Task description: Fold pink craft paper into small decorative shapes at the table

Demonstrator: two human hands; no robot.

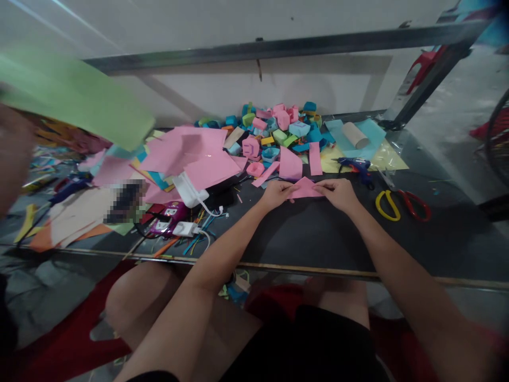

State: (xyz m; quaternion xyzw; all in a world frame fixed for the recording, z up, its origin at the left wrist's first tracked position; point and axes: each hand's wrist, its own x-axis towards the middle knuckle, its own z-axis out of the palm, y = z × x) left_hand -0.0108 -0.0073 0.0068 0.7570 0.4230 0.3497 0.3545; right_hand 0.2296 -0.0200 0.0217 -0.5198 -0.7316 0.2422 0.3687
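Between my two hands a small piece of pink paper [305, 189] is held just above the dark tabletop, its upper edge coming to a point. My left hand [277, 194] pinches its left end, and my right hand [337, 192] grips the right end between thumb and fingers. Right behind it lie a curved pink sheet [290, 163] and a narrow pink strip [315, 158]. A blue glue gun [357, 165] rests beyond my right hand. Scissors [405, 205] with one yellow and one red handle lie to the right.
Small folded paper pieces in several colours [278, 127] are heaped against the wall. Pink sheets [191, 151], a white charger [188, 190] and a purple power strip [172, 218] lie left. At far left another person's arm [14, 154] is beside a blurred green sheet [75, 98].
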